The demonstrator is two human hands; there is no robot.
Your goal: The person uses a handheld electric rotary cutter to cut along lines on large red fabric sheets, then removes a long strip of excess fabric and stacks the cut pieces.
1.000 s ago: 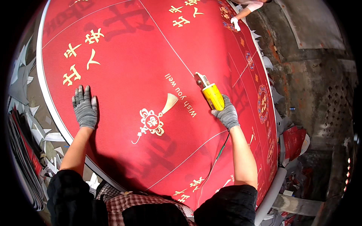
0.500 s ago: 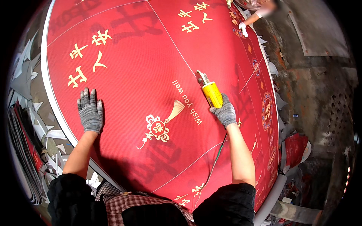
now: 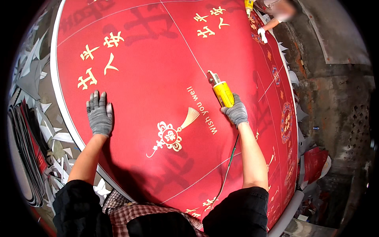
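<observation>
A large red printed mat sheet [image 3: 146, 91] with pale gold characters and a knot-and-tassel ornament spreads before me. My right hand [image 3: 237, 111], in a grey knit glove, is closed round the rear of a yellow electric cutter [image 3: 223, 94]. The cutter's metal head [image 3: 213, 78] points away from me and meets a thin pale line on the sheet. From its back end a dark cord [image 3: 226, 172] runs down towards me. My left hand [image 3: 99, 117], gloved alike, lies flat on the sheet near the left edge, below the gold characters, fingers extended and holding nothing.
At the far right another person's white-gloved hand [image 3: 262, 34] rests on the sheet, near a second yellow tool [image 3: 248, 4]. White offcuts [image 3: 29, 85] and a stack of dark-edged mats [image 3: 24, 154] lie left. A grey roll [image 3: 290, 211] borders the lower right.
The cutter and my right hand have advanced a little along the pale line, away from me. The view has shifted slightly; my left hand stays flat on the sheet.
</observation>
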